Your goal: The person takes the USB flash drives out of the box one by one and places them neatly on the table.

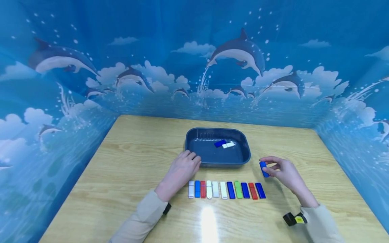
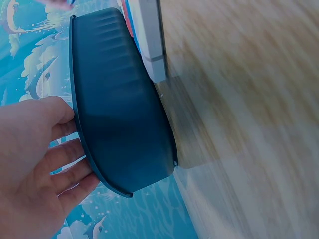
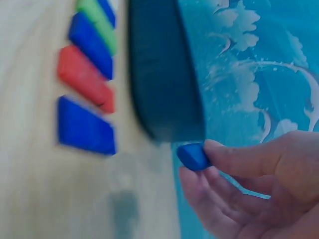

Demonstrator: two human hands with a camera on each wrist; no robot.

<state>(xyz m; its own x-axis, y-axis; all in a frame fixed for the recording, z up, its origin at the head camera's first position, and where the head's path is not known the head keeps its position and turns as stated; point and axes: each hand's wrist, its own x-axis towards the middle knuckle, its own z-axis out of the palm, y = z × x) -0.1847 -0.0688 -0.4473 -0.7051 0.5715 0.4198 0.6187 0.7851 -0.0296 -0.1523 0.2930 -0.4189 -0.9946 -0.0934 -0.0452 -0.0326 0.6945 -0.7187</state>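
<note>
My right hand pinches a blue USB stick between thumb and fingers, above the table just right of a dark blue tray. In the right wrist view the held stick shows end-on. At the tray's front left corner, my left hand holds the rim; its fingers pass behind the rim in the left wrist view, with their tips hidden. Inside the tray lie a dark blue stick and a white stick.
Several USB sticks stand side by side in a row in front of the tray, among them a green one, a red one and a blue one at the right end. A dolphin-printed backdrop borders the wooden table.
</note>
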